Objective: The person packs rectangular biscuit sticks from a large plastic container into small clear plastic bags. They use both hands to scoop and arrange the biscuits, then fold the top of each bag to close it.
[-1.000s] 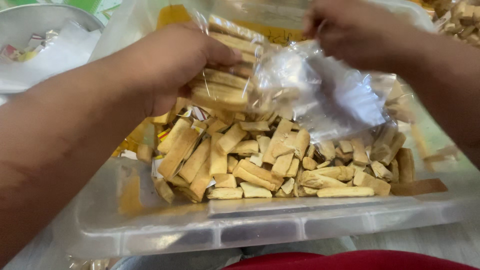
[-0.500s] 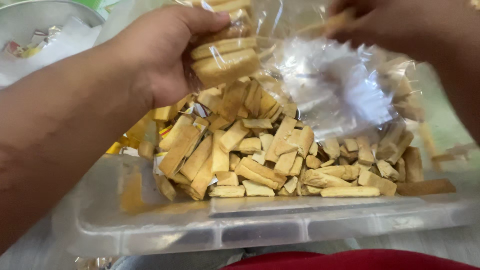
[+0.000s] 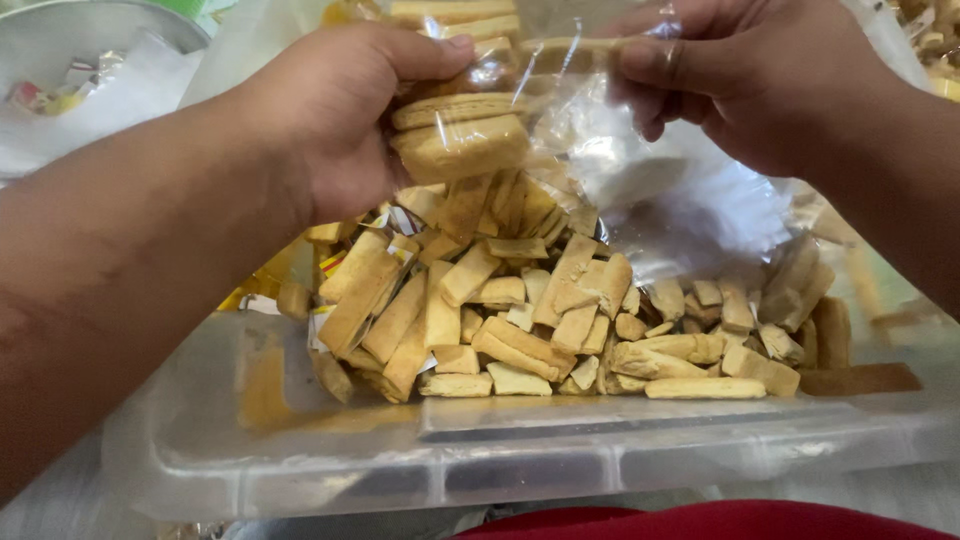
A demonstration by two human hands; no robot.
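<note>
The left hand (image 3: pixel 330 120) is closed around a stack of pale biscuits (image 3: pixel 460 135) inside a clear plastic bag (image 3: pixel 680 210), while the right hand (image 3: pixel 760 80) pinches the bag's upper edge between thumb and fingers. Both are held above a clear plastic tub (image 3: pixel 520 460) heaped with loose biscuit pieces (image 3: pixel 540 320).

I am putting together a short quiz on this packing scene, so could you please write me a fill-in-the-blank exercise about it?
1. The left hand grips a stack of ____ biscuits.
2. The right hand pinches the edge of a clear plastic ____.
3. Below both hands, loose biscuit pieces are heaped in a see-through plastic ____.
4. A metal bowl stands at the upper ____ of the view.

Missing words: round; bag; tub; left
</note>
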